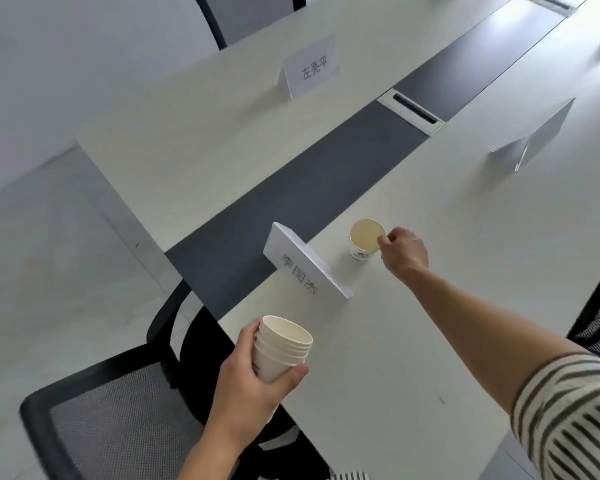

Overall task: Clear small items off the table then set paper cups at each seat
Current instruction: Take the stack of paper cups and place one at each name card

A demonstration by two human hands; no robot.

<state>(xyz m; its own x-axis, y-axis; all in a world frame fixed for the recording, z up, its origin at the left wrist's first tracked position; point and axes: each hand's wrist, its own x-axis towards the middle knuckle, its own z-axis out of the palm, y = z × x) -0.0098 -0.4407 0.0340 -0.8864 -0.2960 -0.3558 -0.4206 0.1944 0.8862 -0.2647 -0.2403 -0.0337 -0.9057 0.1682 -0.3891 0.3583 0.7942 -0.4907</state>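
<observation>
My left hand [253,382] grips a stack of several nested white paper cups [282,348], held tilted over the near edge of the white table [430,306]. A single paper cup [365,239] stands upright on the table just right of a white name card [303,263]. My right hand [402,251] reaches out to that cup, with thumb and fingertips pinching its right rim.
A dark strip [291,188] with a cable hatch [411,112] runs down the table's middle. A second name card [309,69] stands on the far side, a clear one [534,136] to the right. Black mesh chairs [118,410] sit at the left and at the right edge.
</observation>
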